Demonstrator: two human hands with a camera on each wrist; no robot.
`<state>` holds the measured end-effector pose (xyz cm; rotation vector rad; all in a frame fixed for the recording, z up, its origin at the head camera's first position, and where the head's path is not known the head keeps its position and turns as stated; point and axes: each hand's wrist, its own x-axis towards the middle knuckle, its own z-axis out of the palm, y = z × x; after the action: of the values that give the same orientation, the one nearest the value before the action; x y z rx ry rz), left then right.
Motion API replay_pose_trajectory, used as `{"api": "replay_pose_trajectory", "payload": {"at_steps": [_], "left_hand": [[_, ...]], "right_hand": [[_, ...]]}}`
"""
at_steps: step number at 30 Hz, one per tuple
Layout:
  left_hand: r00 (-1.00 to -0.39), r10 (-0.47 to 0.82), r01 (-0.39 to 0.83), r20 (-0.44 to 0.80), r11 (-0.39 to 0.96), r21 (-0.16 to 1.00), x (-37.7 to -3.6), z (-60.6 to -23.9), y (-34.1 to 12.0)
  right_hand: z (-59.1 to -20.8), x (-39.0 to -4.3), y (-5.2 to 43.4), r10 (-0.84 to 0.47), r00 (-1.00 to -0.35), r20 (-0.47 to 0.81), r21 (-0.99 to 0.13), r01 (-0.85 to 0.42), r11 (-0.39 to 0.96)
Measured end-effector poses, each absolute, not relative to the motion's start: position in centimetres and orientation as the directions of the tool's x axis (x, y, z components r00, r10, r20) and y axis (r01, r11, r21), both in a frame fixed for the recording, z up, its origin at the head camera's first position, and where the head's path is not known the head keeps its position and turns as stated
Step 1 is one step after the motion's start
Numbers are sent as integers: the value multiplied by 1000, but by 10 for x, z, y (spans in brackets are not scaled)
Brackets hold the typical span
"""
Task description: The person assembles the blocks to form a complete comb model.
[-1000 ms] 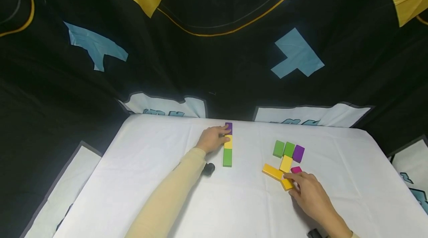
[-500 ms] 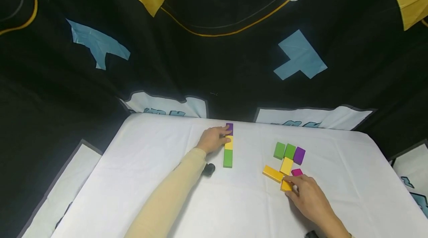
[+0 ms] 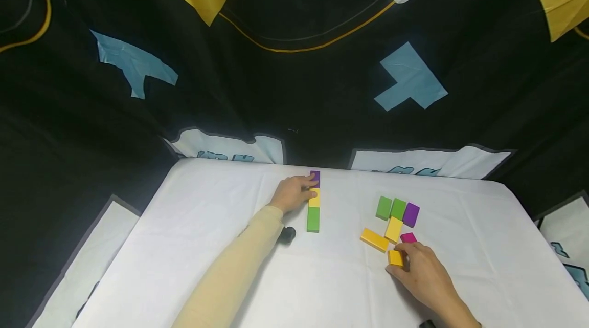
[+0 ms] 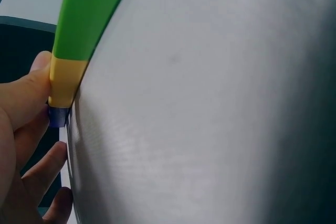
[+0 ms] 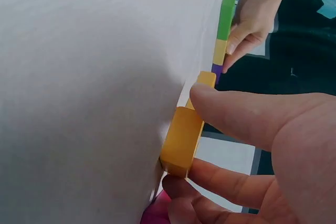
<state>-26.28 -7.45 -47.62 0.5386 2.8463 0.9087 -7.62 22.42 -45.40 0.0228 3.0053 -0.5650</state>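
Now, in the head view, your left hand (image 3: 291,193) rests on the white tablecloth (image 3: 193,246), with its fingertips touching the left side of a straight row of blocks. Nearest to your fingertips is the purple block (image 3: 315,178), the yellow block (image 3: 315,198) follows toward you, and the green block (image 3: 313,219) closes the row near your wrist. The fingers look only softly bent and they do not wrap around any block. A small black round object (image 3: 288,234) lies beside your sleeve (image 3: 230,271). Your right hand (image 3: 421,272) pinches a small orange-yellow block (image 3: 395,258) between thumb and fingers. Just beyond this hand lie a long orange-yellow block (image 3: 374,239), a yellow block (image 3: 393,229) and a magenta block (image 3: 407,238); further from it stand two green blocks (image 3: 391,208) and a purple block (image 3: 411,214).

In the left wrist view, your thumb (image 4: 23,95) presses against the yellow block (image 4: 65,82), the green one (image 4: 86,14) continues away from it, and the other fingers stay stretched below.

In the right wrist view, your thumb (image 5: 247,114) and fingers (image 5: 231,182) clamp the orange-yellow block (image 5: 181,140) at the cloth. The magenta block (image 5: 157,211) is under your fingers, and across the cloth your left hand (image 5: 252,17) touches the row.
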Motion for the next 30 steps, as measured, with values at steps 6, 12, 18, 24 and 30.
{"api": "replay_pose_trajectory", "payload": {"at_steps": [6,12,18,24,30], "left_hand": [[-929,369,308,11,758,575,-262,-475,-73],[-931,364,302,6,762,574,-262,-474,-73],[-935,355,291,5,759,583,-260,-474,-73],[-936,353,291,9,757,585,-260,-475,-74],[-935,355,294,12,753,588,-260,-474,-74]], "right_hand": [[-454,-76,222,20,-996,-82,-350,47,935],[-452,-74,224,23,-999,-38,-385,36,922],[-447,-75,224,10,-1000,-4,-413,11,910],[-440,-77,214,-15,-1000,12,-426,-19,904],[-439,-78,200,-54,-995,83,-462,-86,883]]}}
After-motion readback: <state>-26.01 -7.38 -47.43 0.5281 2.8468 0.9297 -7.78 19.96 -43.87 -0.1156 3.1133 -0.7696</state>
